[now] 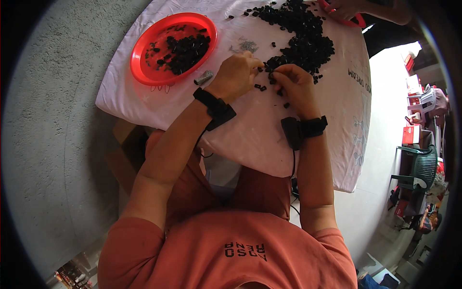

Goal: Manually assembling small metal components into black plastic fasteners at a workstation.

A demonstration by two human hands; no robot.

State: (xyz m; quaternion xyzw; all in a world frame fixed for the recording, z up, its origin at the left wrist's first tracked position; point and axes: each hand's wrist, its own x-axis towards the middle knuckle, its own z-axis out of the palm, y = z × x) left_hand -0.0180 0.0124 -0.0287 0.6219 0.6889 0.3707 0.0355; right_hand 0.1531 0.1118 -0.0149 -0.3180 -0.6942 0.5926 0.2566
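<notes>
Nearest, black bands (pixel 313 127) circle both wrists over a pale cloth (pixel 260 144). The left hand (pixel 234 76) is curled, fingertips drawn in; the right hand (pixel 298 89) has thumb and forefinger close together. Whether either pinches a piece cannot be determined. Small black pieces (pixel 308 44) lie loose by the fingers and heaped beyond. At left, a red basin (pixel 136 61) holds more. Farthest, another person's hand (pixel 342 8) touches a red container (pixel 361 20).
</notes>
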